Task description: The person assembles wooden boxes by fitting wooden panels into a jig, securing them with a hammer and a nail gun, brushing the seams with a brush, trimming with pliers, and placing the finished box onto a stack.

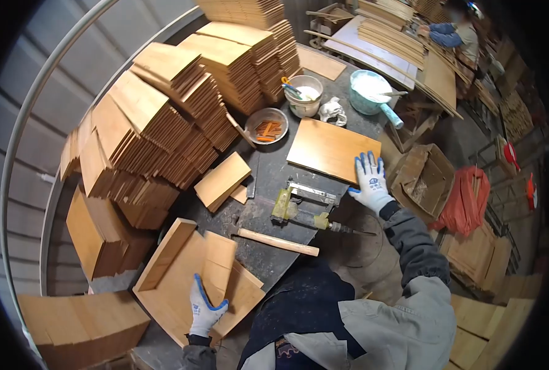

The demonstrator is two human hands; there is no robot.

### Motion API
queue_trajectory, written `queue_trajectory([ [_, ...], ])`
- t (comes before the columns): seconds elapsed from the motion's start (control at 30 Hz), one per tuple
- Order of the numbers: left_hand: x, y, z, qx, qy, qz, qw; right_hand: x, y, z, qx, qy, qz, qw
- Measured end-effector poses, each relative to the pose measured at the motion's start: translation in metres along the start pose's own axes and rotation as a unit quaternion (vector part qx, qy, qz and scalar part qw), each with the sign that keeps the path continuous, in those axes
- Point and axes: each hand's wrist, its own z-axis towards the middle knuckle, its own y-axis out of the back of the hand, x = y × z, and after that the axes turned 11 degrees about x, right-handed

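Observation:
My left hand, in a white glove with blue fingertips, is closed on the lower end of a small wooden board, thumb and fingers on either side of it. That board stands tilted over a larger wooden panel with a raised strip along one edge. On the right corner of a flat rectangular wood panel rests my gloved right hand, fingers spread. Between the hands lie a nail gun, its hose fitting pointing right, and a round wooden stick.
Tall stacks of boards line the left of the dark workbench. Behind stand a bowl of brown pieces, a white bucket and a blue-green pot. A cardboard box and red bag sit right; another person is beyond.

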Motion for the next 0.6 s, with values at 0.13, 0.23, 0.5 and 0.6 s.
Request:
queue_trajectory([
  [0.13,0.040,-0.020,-0.020,0.117,0.032,0.187,0.975,-0.021,-0.040,0.017,0.048,0.026,-0.067,0.996],
  [0.23,0.055,-0.048,-0.023,0.089,0.014,0.224,0.970,-0.029,-0.060,0.019,0.027,0.038,-0.090,0.995],
  [0.5,0.055,-0.059,-0.025,-0.007,0.006,0.209,0.978,-0.042,-0.038,0.016,0.028,0.089,-0.104,0.990],
  [0.6,0.057,-0.055,-0.027,0.002,-0.027,0.219,0.975,-0.050,-0.028,0.015,0.020,0.105,-0.099,0.989],
])
